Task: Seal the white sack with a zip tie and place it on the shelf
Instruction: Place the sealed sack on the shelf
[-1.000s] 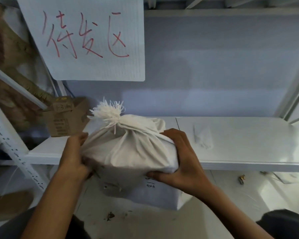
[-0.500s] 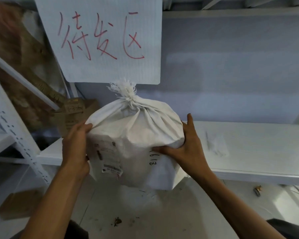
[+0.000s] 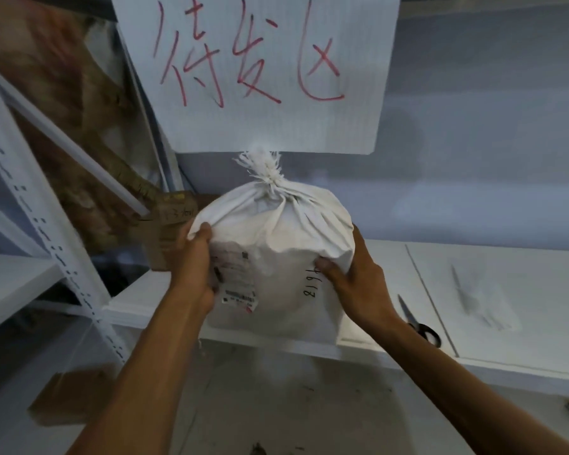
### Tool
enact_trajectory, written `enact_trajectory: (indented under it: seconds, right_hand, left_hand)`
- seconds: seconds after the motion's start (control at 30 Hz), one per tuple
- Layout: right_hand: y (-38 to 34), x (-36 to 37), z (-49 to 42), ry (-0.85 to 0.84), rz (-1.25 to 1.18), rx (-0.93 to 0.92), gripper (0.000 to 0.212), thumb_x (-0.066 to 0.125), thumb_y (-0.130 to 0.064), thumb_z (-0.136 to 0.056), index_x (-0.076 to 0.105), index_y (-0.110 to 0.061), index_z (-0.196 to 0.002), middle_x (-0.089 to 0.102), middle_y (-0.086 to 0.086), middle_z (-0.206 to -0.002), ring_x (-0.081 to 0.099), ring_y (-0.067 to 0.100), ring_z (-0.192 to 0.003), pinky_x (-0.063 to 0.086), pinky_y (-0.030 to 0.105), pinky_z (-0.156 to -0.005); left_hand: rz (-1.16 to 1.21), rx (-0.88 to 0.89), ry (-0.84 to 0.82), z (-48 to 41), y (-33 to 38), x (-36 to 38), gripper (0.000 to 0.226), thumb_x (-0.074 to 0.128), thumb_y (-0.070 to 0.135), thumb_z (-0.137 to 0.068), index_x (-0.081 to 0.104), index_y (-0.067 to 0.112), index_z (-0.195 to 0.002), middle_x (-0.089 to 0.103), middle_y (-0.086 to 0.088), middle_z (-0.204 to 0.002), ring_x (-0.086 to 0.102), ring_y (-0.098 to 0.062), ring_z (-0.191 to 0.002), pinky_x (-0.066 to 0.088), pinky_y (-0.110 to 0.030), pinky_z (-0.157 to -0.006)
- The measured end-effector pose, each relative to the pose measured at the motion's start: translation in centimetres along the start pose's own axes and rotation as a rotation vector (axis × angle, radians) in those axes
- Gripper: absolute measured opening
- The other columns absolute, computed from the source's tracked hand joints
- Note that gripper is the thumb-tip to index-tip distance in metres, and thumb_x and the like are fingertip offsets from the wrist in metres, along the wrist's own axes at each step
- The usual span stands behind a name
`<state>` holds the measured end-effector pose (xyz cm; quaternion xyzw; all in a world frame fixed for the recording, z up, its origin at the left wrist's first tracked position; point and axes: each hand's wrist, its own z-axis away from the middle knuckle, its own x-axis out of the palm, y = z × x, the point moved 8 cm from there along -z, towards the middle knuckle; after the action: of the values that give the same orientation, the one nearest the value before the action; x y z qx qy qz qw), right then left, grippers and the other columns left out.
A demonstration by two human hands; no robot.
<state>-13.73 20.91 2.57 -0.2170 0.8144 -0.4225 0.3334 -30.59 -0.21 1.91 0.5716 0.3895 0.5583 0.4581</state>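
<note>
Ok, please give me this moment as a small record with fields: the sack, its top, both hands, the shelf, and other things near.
sack: white sack, upright at the shelf's front edge
top: gathered and tied shut, frayed tuft above; the tie itself is too small to make out
left hand: grips the sack's left side
right hand: grips the sack's right side
shelf: white shelf
nearby: scissors at right, cardboard box at left, sign with red writing behind

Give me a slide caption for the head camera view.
Both hands, left hand and right hand, set the tied white sack on the shelf.
</note>
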Motion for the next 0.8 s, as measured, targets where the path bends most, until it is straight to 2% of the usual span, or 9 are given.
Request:
enact_trajectory:
  seconds: [0.07,0.17,0.27,0.4,0.47,0.57,0.67,0.7,0.8]
  right_hand:
    - [0.4,0.9,-1.2,-0.003,0.015,0.003,0.077,0.065,-0.036,-0.088,0.021,-0.029,-0.151,0.051,-0.003,-0.143,0.053,0.026,-0.126,0.038,0.022,-0.091]
    - [1.4,1.5,-2.9,0.006,0.059,0.018,0.077,0.066,-0.034,-0.088,0.022,-0.027,-0.151,0.050,-0.003,-0.145,0.051,0.026,-0.128,0.036,0.022,-0.093]
    - [2.3,2.1,-4.3,-0.001,0.097,0.037,0.078,0.064,-0.037,-0.088,0.020,-0.026,-0.151,0.050,-0.001,-0.145,0.052,0.028,-0.127,0.038,0.025,-0.094]
    - [2.8,2.7,-5.5,0.000,0.055,0.081,0.080,0.067,-0.040,-0.086,0.022,-0.027,-0.151,0.048,-0.001,-0.147,0.050,0.028,-0.128,0.042,0.042,-0.106]
    - [3.5,2.7,-6.1,0.030,0.027,0.117,0.079,0.070,-0.041,-0.083,0.028,-0.026,-0.148,0.048,-0.001,-0.145,0.051,0.026,-0.128,0.043,0.046,-0.106]
    - [5.4,2.9,-6.4,0.076,-0.054,0.244,0.072,0.076,-0.045,-0.076,0.040,-0.020,-0.133,0.057,0.001,-0.130,0.058,0.024,-0.115,0.049,0.046,-0.099]
    - [6.8,3.4,-6.4,0.082,-0.142,0.301,0.060,0.077,-0.045,-0.075,0.046,-0.017,-0.118,0.061,-0.002,-0.116,0.062,0.020,-0.105,0.053,0.045,-0.093]
    - [7.0,3.6,-6.5,0.082,-0.147,0.298,0.058,0.076,-0.045,-0.076,0.048,-0.017,-0.118,0.061,-0.002,-0.116,0.062,0.019,-0.105,0.053,0.045,-0.093]
    - [7.0,3.7,-7.1,0.095,-0.115,0.277,0.064,0.071,-0.055,-0.074,0.053,-0.020,-0.125,0.063,0.000,-0.119,0.063,0.020,-0.104,0.055,0.044,-0.091]
  left_hand:
    - [-0.037,0.025,0.012,-1.7,-0.3,0.2,0.036,0.055,0.030,-0.096,0.051,0.030,-0.132,0.062,0.000,-0.120,0.061,-0.024,-0.106,0.052,-0.048,-0.092]
    - [-0.122,0.030,0.034,-3.9,-1.0,0.5,0.043,0.061,0.034,-0.091,0.047,0.030,-0.132,0.057,0.002,-0.129,0.058,-0.026,-0.114,0.049,-0.053,-0.097]
    - [-0.101,-0.007,-0.025,-5.5,-2.2,1.5,0.036,0.062,0.037,-0.091,0.050,0.037,-0.125,0.060,0.008,-0.122,0.061,-0.020,-0.107,0.052,-0.044,-0.086]
    - [-0.067,-0.055,-0.038,-7.5,-3.0,2.3,0.051,0.068,0.048,-0.078,0.056,0.039,-0.127,0.067,0.007,-0.123,0.066,-0.020,-0.105,0.053,-0.039,-0.082]
    - [-0.055,-0.083,-0.025,-8.5,-3.7,2.6,0.063,0.069,0.055,-0.067,0.058,0.040,-0.126,0.069,0.006,-0.121,0.067,-0.019,-0.104,0.054,-0.039,-0.081]
    - [-0.053,-0.077,-0.004,-8.9,-3.6,3.0,0.052,0.064,0.052,-0.081,0.054,0.040,-0.131,0.068,0.007,-0.114,0.065,-0.016,-0.097,0.048,-0.032,-0.069]
    - [-0.011,-0.090,-0.003,-9.6,-4.1,3.0,0.049,0.057,0.056,-0.088,0.054,0.036,-0.132,0.068,0.006,-0.115,0.065,-0.016,-0.100,0.052,-0.037,-0.078]
    - [0.009,-0.088,-0.015,-9.6,-4.2,3.1,0.050,0.056,0.059,-0.087,0.055,0.035,-0.131,0.069,0.005,-0.117,0.065,-0.017,-0.102,0.052,-0.037,-0.080]
    - [0.033,-0.069,-0.039,-9.3,-3.9,3.7,0.046,0.056,0.057,-0.087,0.061,0.032,-0.125,0.072,0.002,-0.114,0.067,-0.019,-0.102,0.050,-0.033,-0.071]
